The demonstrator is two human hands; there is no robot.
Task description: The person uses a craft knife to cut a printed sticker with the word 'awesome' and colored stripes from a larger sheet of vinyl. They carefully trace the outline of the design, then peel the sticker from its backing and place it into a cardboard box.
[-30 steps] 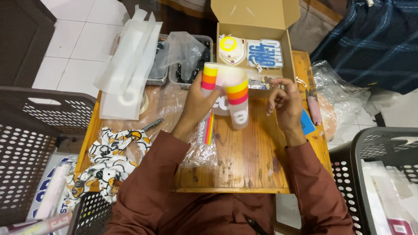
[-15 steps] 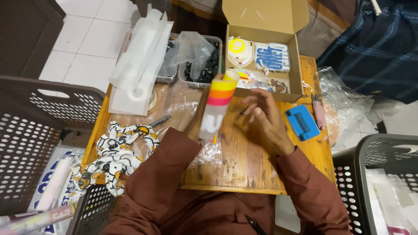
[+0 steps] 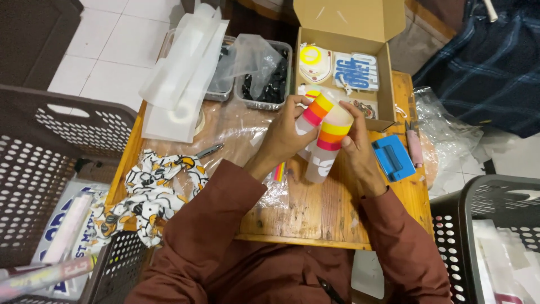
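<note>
Your left hand (image 3: 284,135) grips 1 striped tumbler (image 3: 311,115), your right hand (image 3: 355,147) the other striped tumbler (image 3: 328,143). Both slant toward the upper right of the frame, touching at centre.

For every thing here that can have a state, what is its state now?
Cardboard box: open, flap up.
Two striped tubes: held upright between both hands.
Left hand: gripping one tube.
Right hand: against the other tube.
Blue tool: lying flat on the table.
Two plastic trays: open, partly covered by plastic film.
</note>
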